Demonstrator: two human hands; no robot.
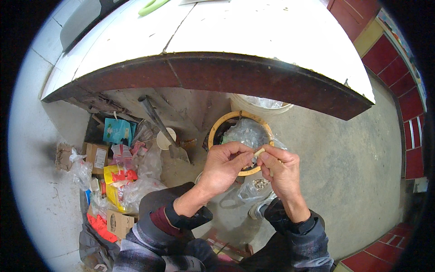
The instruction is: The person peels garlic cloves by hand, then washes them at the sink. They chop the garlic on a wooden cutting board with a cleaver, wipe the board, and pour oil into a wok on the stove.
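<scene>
A small, pale, stick-shaped piece (259,152), possibly garlic or a peeled stem, is pinched between the fingertips of both hands. My left hand (226,166) meets its left end with thumb and forefinger. My right hand (280,166) grips the other end, and a second pale bit (271,173) shows under its curled fingers. Both hands are above a round bin with a yellow rim (217,124), lined with clear plastic film (246,131). Just below my hands, a clear plastic bag (249,191) on the floor holds several small pale pieces (260,183).
A white-topped counter (258,30) with a dark red tiled edge spans the front. Beneath it stand a white bucket (260,107) and a long-handled shovel (158,119). At left lies a heap of plastic bags, wrappers and cardboard boxes (119,223). Bare concrete floor (343,163) lies right.
</scene>
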